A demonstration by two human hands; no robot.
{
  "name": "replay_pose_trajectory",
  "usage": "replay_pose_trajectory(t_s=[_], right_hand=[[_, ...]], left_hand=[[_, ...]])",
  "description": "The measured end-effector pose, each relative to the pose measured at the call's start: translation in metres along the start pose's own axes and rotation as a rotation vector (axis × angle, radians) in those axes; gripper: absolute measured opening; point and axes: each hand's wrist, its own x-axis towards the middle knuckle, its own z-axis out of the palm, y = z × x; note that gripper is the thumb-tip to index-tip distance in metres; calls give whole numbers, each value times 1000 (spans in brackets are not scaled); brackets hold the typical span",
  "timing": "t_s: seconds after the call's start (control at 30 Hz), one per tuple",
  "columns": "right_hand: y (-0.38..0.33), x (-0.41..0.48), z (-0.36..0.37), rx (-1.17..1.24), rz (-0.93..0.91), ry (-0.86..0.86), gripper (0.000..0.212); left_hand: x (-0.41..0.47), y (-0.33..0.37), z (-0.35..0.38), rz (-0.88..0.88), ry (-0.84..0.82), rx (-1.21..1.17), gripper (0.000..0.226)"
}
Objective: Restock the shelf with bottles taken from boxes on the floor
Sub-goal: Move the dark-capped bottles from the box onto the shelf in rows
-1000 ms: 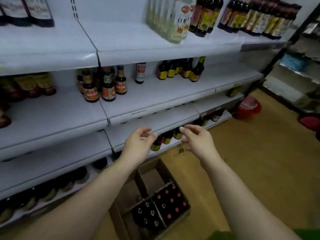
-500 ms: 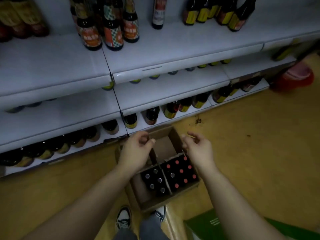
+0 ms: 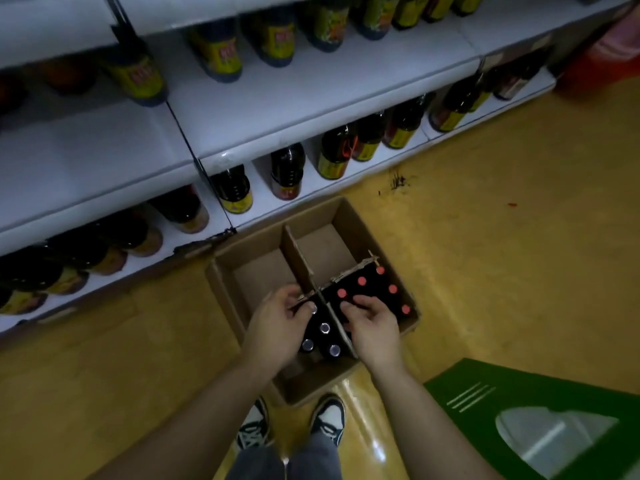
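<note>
Box [image 3: 374, 233] of cardboard sits on the floor [image 3: 485, 254] against the lowest shelf [image 3: 259, 206]. The left hand [image 3: 277, 327] has its grip half curled, fingertips at the cap of a silver-capped bottle [image 3: 313, 309] in the near-left compartment. The right hand [image 3: 372, 329] curls over the red-capped bottles [image 3: 362, 280] alongside. I cannot tell whether either grip has closed.

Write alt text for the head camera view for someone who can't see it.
A person's left hand and right hand reach into a divided cardboard box on a yellow floor, the left at silver-capped bottles, the right at red-capped bottles. Its two far compartments are empty; white shelves behind hold dark bottles.
</note>
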Motion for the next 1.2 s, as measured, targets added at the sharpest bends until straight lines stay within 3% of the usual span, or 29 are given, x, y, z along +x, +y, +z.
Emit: replay_pose_trajectory(t_s=[0.27,0.4,0.57,0.97,1.2], right_hand=[[109,75,56,-96,76,-79,33],[150,104,79,-166,90,-120,27],[190,130,107,-331,37,-175,48],[228,148,139,-607,-179,-117,42],[241,151,145,-812,-226,-194,38]], left_hand=[[44,-102,73,-63,-20,29,38],[62,-144,100,-66,-33,61,39],[88,-187,124,-63,-15,90,32],[132,-227,148,-18,48,303,42],[145,-234,140,3,-51,515,45]])
